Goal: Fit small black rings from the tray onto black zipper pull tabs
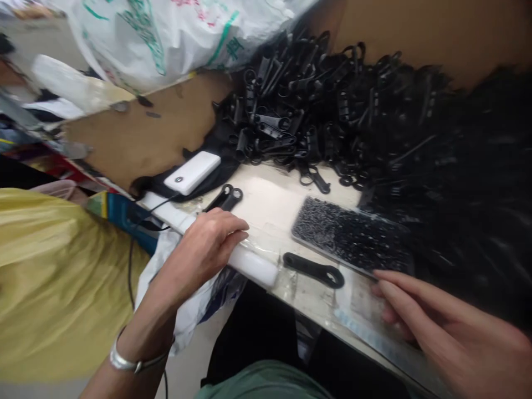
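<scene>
Big heap of black plastic clips (332,105) piled across the back of my table (270,205), spilling toward the right where it blurs into a dark mass. Behind it, a white printed sack (166,33) leans over the brown board. Off to my left, a yellow bag (54,277) fills the corner. On the table in front of the heap lies a flat tray of small black parts (349,235), tilted across the surface. My right hand (449,332) is flat, fingers stretched out and together, fingertips touching the near edge of that tray, gripping nothing. My left hand (208,249) rests palm down on the table's white front edge, fingers loosely curled over it, nothing in it; silver bangle (133,363) on the wrist. A white power bank (192,172) sits on black cloth further back. One single black clip (313,270) lies between my hands, just beside the tray, touched by neither. Another pair of clips (226,198) sits just above my left fingers.
</scene>
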A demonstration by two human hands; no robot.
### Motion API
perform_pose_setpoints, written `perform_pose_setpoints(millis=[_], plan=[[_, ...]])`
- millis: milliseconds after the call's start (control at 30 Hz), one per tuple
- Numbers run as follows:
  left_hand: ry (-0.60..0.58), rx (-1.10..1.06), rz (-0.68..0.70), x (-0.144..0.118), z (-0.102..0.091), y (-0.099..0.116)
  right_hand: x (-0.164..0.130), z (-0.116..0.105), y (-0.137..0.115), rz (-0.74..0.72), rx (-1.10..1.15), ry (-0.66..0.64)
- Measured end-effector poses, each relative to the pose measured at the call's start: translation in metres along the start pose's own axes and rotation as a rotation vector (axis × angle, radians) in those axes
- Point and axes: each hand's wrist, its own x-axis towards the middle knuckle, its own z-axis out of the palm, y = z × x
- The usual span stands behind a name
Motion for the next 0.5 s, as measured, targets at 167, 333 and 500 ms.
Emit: perform_pose_setpoints(millis=[167,333,500], plan=[[-0.212,-0.136,0.271,0.013,0.033,0.045,0.016,-0.008,-0.01,-0.151,-0.122,0.045],[-0.27,-0.126,0.305,0.021,0.056,0.062,0.036,0.003,-0.02,-0.292,-0.401,-0.128],[-0.278,-0.124,0.333,0.017,0.055,0.068,0.053,0.015,-0.035,-0.186,-0.645,-0.283]])
